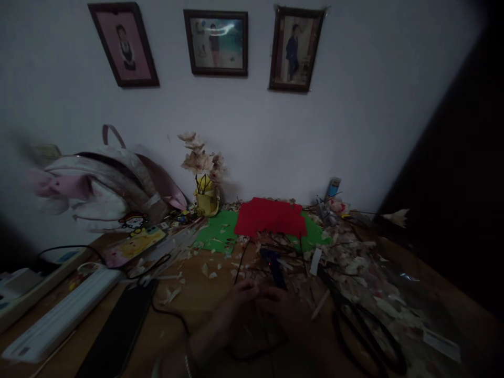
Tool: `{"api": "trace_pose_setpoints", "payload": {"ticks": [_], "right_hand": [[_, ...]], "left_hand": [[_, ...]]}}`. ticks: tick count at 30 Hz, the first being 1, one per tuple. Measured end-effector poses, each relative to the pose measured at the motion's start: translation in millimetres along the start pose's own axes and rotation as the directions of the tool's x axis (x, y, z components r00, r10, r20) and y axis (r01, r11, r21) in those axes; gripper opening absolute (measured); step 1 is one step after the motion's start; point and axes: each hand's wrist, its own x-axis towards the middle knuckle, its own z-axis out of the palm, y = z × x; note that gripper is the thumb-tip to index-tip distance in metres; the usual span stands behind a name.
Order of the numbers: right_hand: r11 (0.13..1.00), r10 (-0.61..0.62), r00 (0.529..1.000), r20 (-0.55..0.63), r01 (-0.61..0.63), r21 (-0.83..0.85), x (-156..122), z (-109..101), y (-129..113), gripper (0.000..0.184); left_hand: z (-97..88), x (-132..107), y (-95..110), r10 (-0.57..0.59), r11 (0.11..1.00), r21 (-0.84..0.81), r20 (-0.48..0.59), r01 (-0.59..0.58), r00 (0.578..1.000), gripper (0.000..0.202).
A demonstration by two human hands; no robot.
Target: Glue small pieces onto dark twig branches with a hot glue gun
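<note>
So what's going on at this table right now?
A person's two hands are close together near the front of a cluttered wooden table. The left hand and right hand meet just below a dark blue tool. It is too dim to tell what they hold. Red paper lies on green paper behind, with pale scraps and black scissors to the right.

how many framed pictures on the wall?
3. The left picture hangs tilted at upper left, the middle picture at top centre, the right picture just right of it. The wall runs past the image edges, so more may be out of view.
</note>
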Motion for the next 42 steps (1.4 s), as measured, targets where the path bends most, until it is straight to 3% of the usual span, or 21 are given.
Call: {"api": "trace_pose_setpoints", "payload": {"ticks": [7,13,20,27,35,42], "right_hand": [[0.998,-0.035,0.999,0.011,0.035,-0.043,4.3,-4.7,9.3,0.025],[0.995,-0.043,0.998,-0.034,0.04,-0.093,4.5,-7.6,13.3,0.02],[0.991,-0.082,0.995,-0.061,0.074,-0.112,6.6,-8.0,19.5,0.023],[0.999,-0.033,0.997,-0.074,0.029,-0.043,4.7,-6.2,14.0,0.026],[0.997,-0.049,0.997,-0.06,0.045,-0.059,0.2,-6.3,8.4,0.029],[0.996,-0.044,0.998,-0.041,0.041,-0.08,2.1,-6.7,9.5,0.034]], "left_hand": [[1.3,1.9,-2.4,-0.001,1.0,-0.001,0.015,0.001,1.0,0.014],[1.5,-1.9,-1.7,-0.081,0.996,-0.047,-0.011,0.08,0.997,0.018],[0.1,-3.4,-2.5,-0.029,0.995,-0.088,0.08,0.036,0.996,0.006],[7.9,-5.0,3.0,0.004,0.999,-0.045,0.085,0.0,0.996,0.008],[7.1,-6.6,3.4,-0.016,1.0,-0.013,-0.077,0.015,0.997,0.015],[4.8,-4.5,0.2,-0.043,0.998,-0.051,0.027,0.044,0.999,0.005]]}}
